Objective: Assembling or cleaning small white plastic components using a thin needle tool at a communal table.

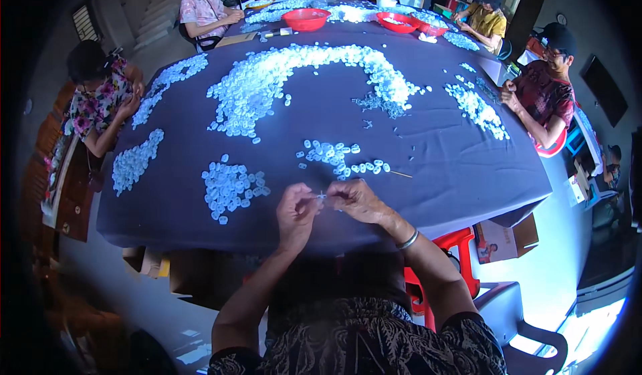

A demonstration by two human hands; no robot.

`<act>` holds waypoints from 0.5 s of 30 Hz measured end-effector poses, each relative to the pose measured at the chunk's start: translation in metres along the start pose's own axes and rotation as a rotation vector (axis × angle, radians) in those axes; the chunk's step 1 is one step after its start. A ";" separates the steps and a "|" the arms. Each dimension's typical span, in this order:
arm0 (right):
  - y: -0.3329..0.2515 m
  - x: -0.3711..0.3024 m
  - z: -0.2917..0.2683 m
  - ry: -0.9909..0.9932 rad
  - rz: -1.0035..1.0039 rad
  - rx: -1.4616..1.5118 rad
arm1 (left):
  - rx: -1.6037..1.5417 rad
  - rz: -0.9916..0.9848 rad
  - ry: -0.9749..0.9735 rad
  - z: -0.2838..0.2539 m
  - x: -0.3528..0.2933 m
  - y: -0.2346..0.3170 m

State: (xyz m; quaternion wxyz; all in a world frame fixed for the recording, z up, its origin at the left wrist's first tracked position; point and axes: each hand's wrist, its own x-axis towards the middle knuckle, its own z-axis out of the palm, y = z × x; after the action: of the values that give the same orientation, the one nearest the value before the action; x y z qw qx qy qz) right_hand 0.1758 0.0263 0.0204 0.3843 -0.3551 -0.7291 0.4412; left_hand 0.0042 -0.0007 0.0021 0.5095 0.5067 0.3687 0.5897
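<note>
My left hand (296, 213) pinches a small pale plastic piece (321, 196) close to the near edge of the table. Against its other side, my right hand (356, 200) has its fingers drawn together; what they grip is too small to make out. A metal bracelet (408, 240) circles my right wrist. Just beyond my hands lies a loose group of small white plastic pieces (330, 153), with a thin tan stick (401, 174) at its right end. Left of my hands is a heap of similar pieces (227, 186).
A long arc of white pieces (267, 74) spans the dark tablecloth (468, 168). Small dark parts (382, 105) lie by its right end. Red basins (306, 19) stand farther back. Several people sit around the table. A red stool (461, 255) is below at right.
</note>
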 end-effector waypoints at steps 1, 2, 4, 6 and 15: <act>0.000 0.000 -0.002 -0.014 0.006 0.000 | 0.018 0.010 0.011 0.000 0.001 0.001; 0.000 -0.001 -0.005 -0.014 0.011 0.003 | 0.018 0.004 0.011 0.001 0.001 0.002; 0.001 0.000 -0.010 -0.057 0.082 -0.071 | -0.024 0.022 0.008 0.001 0.001 0.003; -0.001 0.000 -0.014 -0.080 0.063 -0.089 | -0.006 0.036 0.003 0.000 0.003 -0.003; -0.020 -0.002 -0.006 -0.137 0.081 -0.248 | 0.177 0.143 -0.024 0.003 -0.001 0.002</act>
State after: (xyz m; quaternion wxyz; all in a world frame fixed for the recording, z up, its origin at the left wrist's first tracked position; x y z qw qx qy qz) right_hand 0.1790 0.0195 0.0398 0.2684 -0.3981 -0.7876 0.3863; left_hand 0.0067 -0.0029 0.0048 0.4236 0.5819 0.3759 0.5836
